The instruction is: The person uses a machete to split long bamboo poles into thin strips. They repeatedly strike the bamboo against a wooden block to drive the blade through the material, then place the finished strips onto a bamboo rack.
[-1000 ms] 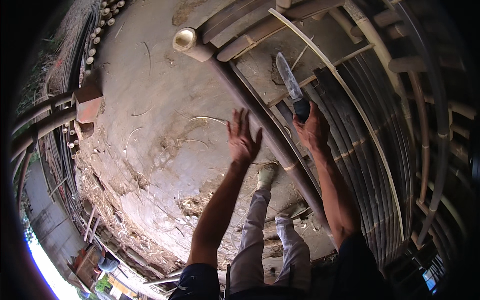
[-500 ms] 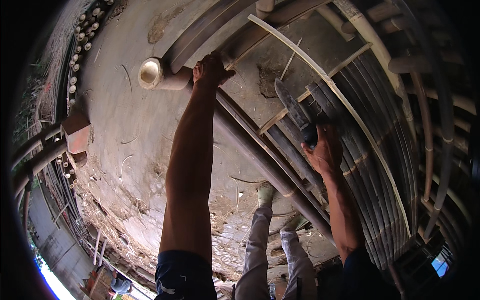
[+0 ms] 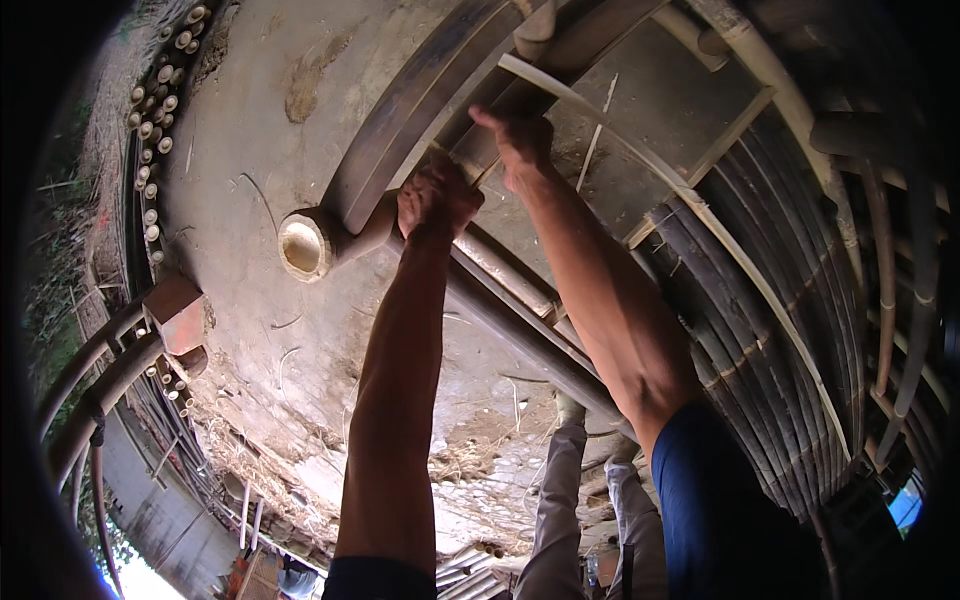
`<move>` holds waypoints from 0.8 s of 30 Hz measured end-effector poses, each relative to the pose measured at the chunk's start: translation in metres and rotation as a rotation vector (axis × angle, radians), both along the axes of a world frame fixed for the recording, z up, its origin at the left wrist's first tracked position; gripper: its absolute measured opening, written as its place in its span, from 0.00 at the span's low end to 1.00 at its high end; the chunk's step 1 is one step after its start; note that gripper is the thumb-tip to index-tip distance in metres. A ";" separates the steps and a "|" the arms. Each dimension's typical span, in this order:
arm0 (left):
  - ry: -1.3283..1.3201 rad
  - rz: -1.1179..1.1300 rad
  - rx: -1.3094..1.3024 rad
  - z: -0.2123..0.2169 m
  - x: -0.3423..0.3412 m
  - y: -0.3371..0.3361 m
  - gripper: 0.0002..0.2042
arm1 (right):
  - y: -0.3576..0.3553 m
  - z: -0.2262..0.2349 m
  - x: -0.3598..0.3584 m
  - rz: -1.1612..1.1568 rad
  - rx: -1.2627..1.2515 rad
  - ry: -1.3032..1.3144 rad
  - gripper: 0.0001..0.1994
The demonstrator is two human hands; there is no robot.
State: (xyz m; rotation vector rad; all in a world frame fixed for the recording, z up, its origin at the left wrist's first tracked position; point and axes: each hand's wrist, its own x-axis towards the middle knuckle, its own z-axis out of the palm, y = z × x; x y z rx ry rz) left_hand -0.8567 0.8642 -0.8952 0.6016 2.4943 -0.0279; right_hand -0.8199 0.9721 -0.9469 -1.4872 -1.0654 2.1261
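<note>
My left hand closes round the near end of a dark split bamboo length, just above a round bamboo crosspiece with a pale cut end. Close beside it, my right hand grips the same split length with its thumb pointing forward; its other fingers are partly hidden. A second wide bamboo half lies left of my hands, its end resting at the crosspiece. Beneath my forearms a dark bamboo pole slants toward the lower right. The knife is out of sight.
Dark bamboo slats form a panel on the right, with a pale curved strip across it. Stacked bamboo ends and a reddish block on poles stand at the left. Shavings litter the dirt floor.
My right hand has moved forward and left from the slats to the split bamboo beside my left hand. The knife it held has gone from sight. The view has shifted slightly.
</note>
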 end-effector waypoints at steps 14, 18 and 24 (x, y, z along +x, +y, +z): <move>0.131 0.115 0.063 -0.009 0.003 -0.007 0.26 | -0.012 -0.032 -0.015 -0.156 0.064 0.226 0.17; -0.371 -0.165 0.174 0.001 -0.040 -0.003 0.14 | -0.003 -0.058 -0.013 -0.154 0.009 0.243 0.16; -0.143 0.072 0.009 0.005 -0.015 -0.001 0.23 | -0.013 -0.062 -0.020 -0.122 0.050 0.259 0.15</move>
